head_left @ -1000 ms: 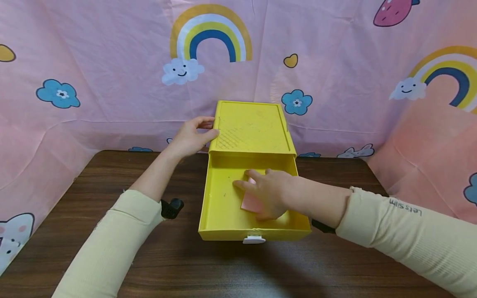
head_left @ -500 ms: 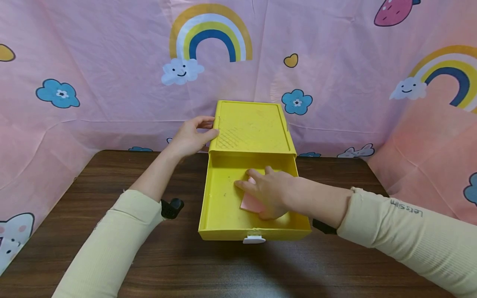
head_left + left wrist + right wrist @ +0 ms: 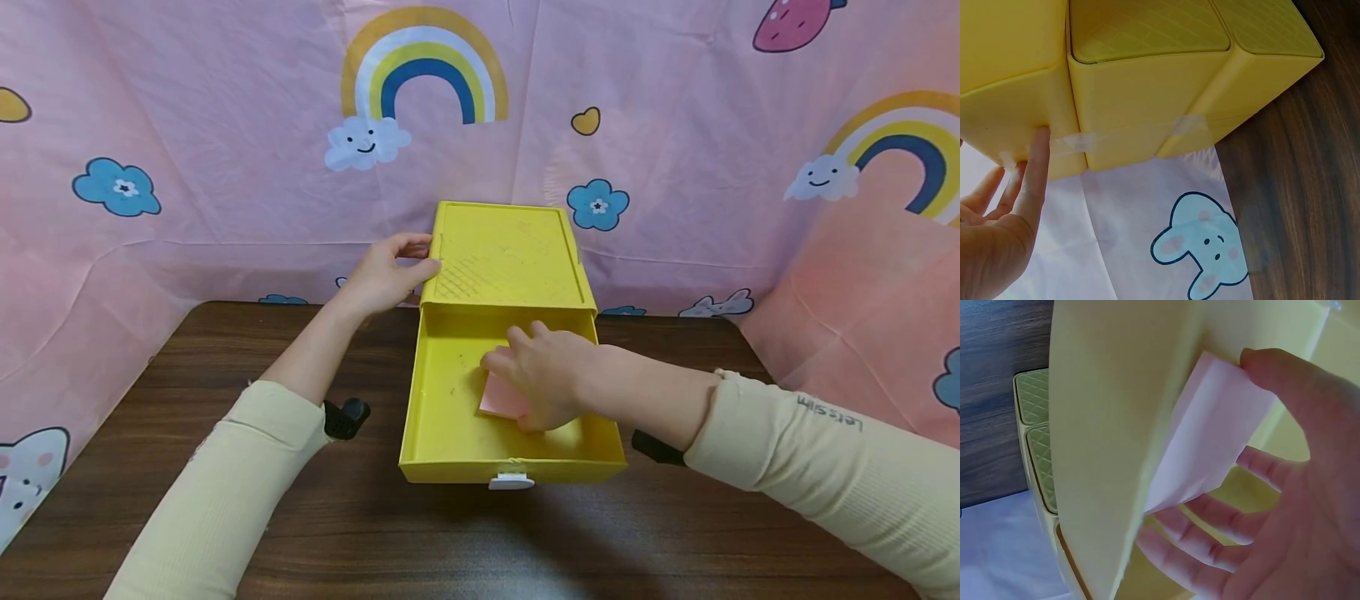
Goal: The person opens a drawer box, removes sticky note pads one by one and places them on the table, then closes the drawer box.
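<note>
A yellow storage box [image 3: 517,250] stands on the table with its drawer [image 3: 442,429] pulled out toward me. Inside the drawer, on its right side, my right hand [image 3: 551,375] grips a pink sticky note pad [image 3: 501,400]. In the right wrist view the thumb presses one edge of the pad [image 3: 1213,422] and the fingers reach its opposite side. My left hand [image 3: 381,279] rests against the box's left side, thumb at the top edge. Its extended fingers touch the yellow wall in the left wrist view.
A white handle [image 3: 512,482] sits on the drawer's front. The dark wooden table [image 3: 337,517] surrounds the box. Behind it hangs a pink patterned cloth [image 3: 247,150]. Clear tape [image 3: 1085,142] shows on the box's side in the left wrist view.
My right hand has lifted slightly and drawn its fingers in around the sticky note pad, which has shifted a little left and away from me. The left hand stays in place.
</note>
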{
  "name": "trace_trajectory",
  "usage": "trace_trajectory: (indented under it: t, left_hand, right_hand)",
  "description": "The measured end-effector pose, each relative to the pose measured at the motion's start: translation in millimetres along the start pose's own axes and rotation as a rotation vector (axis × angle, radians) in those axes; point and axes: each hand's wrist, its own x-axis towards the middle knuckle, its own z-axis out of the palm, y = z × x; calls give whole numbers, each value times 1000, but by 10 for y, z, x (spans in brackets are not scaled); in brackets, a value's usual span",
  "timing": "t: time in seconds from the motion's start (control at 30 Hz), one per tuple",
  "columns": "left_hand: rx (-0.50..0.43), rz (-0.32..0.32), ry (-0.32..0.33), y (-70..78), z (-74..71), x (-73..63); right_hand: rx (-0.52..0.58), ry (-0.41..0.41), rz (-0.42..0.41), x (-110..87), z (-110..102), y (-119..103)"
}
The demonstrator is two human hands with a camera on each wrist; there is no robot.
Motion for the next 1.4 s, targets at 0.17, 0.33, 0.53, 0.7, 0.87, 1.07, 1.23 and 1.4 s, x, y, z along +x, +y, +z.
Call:
trace_trajectory:
  t: [0.17, 0.33, 0.53, 0.7, 0.87, 1.07, 1.23, 1.4]
  left_hand:
    - [24, 2, -1, -3, -14, 0]
    - [16, 0, -3, 3, -13, -2]
    - [15, -2, 4, 11, -7, -14]
    - [5, -3, 3, 9, 0, -18]
    - [-5, -1, -3, 9, -2, -19]
    - [-9, -1, -13, 14, -10, -16]
    - [-15, -4, -19, 15, -9, -7]
    - [-17, -6, -21, 16, -14, -6]
  right_hand:
    - [-31, 31, -26, -15, -20, 26]
    - [6, 39, -43, -28, -37, 47]
    - [40, 42, -57, -51, -31, 92]
    - [53, 71, -61, -97, -35, 133]
    - [60, 99, -59, -167, -77, 181]
    - [76, 147, -52, -271, -146, 236]
    - [103, 180, -46, -348, -183, 287]
    - [124, 197, -32, -403, -206, 347]
